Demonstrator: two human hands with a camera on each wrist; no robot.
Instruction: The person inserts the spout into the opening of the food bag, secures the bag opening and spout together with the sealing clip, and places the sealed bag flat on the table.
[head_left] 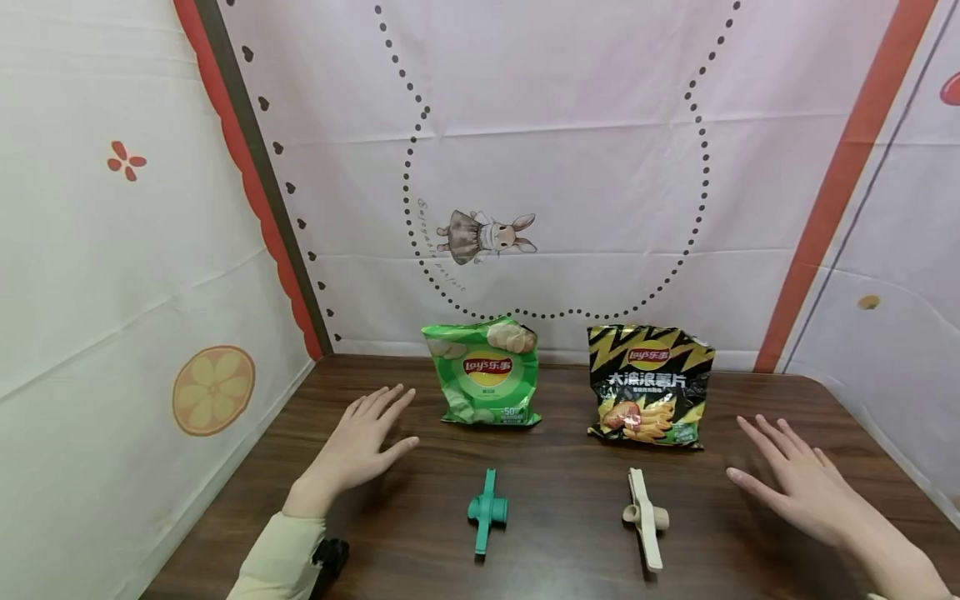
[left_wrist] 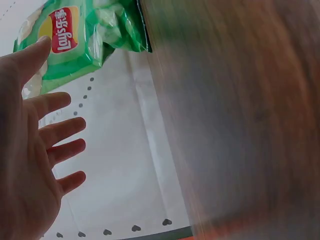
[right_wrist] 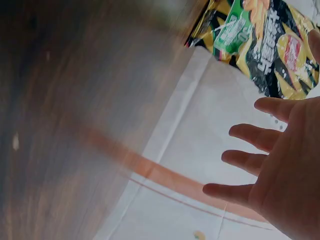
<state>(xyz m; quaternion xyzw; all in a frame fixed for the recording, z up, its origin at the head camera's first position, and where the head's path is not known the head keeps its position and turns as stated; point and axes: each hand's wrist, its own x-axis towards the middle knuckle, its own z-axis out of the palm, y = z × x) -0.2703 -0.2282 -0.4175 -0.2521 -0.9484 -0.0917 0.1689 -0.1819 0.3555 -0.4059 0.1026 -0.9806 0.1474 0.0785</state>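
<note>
My left hand (head_left: 362, 446) is held over the table's left side with fingers spread, holding nothing. Just beyond it, a green Lay's chip bag (head_left: 487, 379) stands upright near the back edge; it also shows past the thumb as the green bag (left_wrist: 65, 40) in the left wrist view. On the other side my right hand (head_left: 806, 483) has its fingers straight and apart, with nothing in it. A black and yellow Lay's chip bag (head_left: 649, 387) stands to its left. Between the hands lie a teal bag clip with a round spout (head_left: 487, 511) and a cream bag clip with a spout (head_left: 645, 518).
The dark wooden table (head_left: 562, 550) meets a printed white cloth (head_left: 562, 192) hung behind it. More cloth hangs at the left and right sides. A black strap or device (head_left: 330, 554) sits at the left wrist.
</note>
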